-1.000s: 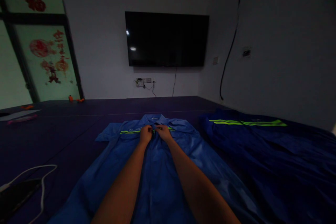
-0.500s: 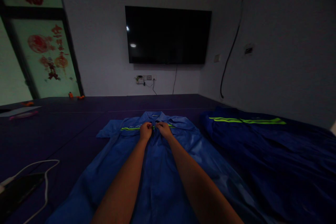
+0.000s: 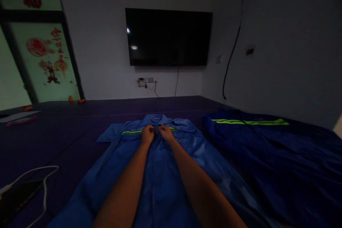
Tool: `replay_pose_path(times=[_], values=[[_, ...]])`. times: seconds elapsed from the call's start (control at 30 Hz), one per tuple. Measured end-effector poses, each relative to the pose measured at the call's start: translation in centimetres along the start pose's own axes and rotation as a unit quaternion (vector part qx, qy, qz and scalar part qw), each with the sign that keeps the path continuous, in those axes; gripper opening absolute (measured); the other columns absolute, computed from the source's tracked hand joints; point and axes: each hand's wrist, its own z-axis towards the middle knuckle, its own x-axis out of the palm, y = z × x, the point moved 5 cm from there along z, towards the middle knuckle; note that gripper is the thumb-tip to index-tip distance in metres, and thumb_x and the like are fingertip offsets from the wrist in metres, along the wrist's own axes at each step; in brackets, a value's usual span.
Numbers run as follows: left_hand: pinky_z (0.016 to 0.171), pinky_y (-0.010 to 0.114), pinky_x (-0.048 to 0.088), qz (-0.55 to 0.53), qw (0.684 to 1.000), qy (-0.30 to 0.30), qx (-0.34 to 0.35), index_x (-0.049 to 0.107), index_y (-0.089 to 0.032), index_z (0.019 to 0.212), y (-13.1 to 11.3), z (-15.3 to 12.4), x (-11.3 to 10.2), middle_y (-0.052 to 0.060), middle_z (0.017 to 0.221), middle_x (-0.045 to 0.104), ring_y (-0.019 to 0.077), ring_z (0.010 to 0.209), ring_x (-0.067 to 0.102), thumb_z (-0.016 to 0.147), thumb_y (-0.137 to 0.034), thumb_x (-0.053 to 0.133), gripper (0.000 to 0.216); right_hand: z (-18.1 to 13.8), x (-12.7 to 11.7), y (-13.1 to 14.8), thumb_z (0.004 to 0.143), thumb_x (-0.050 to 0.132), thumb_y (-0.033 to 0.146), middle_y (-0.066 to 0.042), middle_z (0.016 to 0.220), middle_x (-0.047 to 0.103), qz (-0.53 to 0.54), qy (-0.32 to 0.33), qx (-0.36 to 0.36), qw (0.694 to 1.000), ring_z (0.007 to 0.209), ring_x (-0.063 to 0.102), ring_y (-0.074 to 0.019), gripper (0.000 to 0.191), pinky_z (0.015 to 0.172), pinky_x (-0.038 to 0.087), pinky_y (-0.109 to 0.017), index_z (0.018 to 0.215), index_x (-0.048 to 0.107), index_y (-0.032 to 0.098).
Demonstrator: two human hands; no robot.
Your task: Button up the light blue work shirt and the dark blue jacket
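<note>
Two hands in the head view, left hand (image 3: 148,134) and right hand (image 3: 165,132), nearly touching, fingers curled closed on the front opening of the blue shirt (image 3: 160,178), spread flat on the dark mat (image 3: 66,139). Just beside at right a darker garment (image 3: 267,149); well apart at left a white cable (image 3: 53,166). Letters near the yellow stripe (image 3: 132,132) too blurred to read.

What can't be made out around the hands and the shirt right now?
1. Head view: whether the left hand and right hand pinch a button or a zip on the blue shirt; too small and dim.
2. Head view: the shirt's hem, cut off by the bottom edge.
3. Head view: the dark object by the white cable; too dark, cut by the left edge.
</note>
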Motion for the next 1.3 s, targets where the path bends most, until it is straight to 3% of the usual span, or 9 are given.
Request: replay_pose_path(times=[0.33,0.63,1.3], values=[[0.068,0.025,0.047,-0.009,1.000,0.006,0.012,0.062,-0.013,0.068,0.1,0.1,0.1,0.003,0.067,0.063,0.0133,0.068,0.060,0.061,0.002,0.049,0.021,-0.5,-0.2,0.4,0.068,0.049,0.014,-0.003,0.069,0.066,-0.066,-0.005,0.018,0.998,0.066,0.060,-0.0136,0.016,0.061,0.045,-0.021,0.070,0.065,0.015],[0.068,0.025,0.046,-0.015,1.000,0.014,0.019,0.061,-0.014,0.068,-0.1,0.1,0.2,0.002,0.068,0.063,0.0137,0.068,0.060,0.060,0.002,0.048,0.022,-1.0,-1.1,1.2,0.070,0.056,0.021,0.000,0.077,0.068,-0.128,-0.013,0.033,0.991,0.073,0.062,-0.0137,0.015,0.066,0.046,-0.021,0.080,0.066,0.021],[0.070,0.025,0.046,-0.024,0.999,0.029,0.005,0.062,-0.014,0.068,-0.1,0.0,0.4,0.003,0.069,0.064,0.0137,0.071,0.059,0.065,-0.004,0.047,0.018,-1.5,-1.0,2.2,0.070,0.056,0.016,0.000,0.079,0.067,-0.185,0.015,0.036,0.982,0.073,0.060,-0.0127,0.015,0.062,0.041,-0.019,0.081,0.064,0.022]])
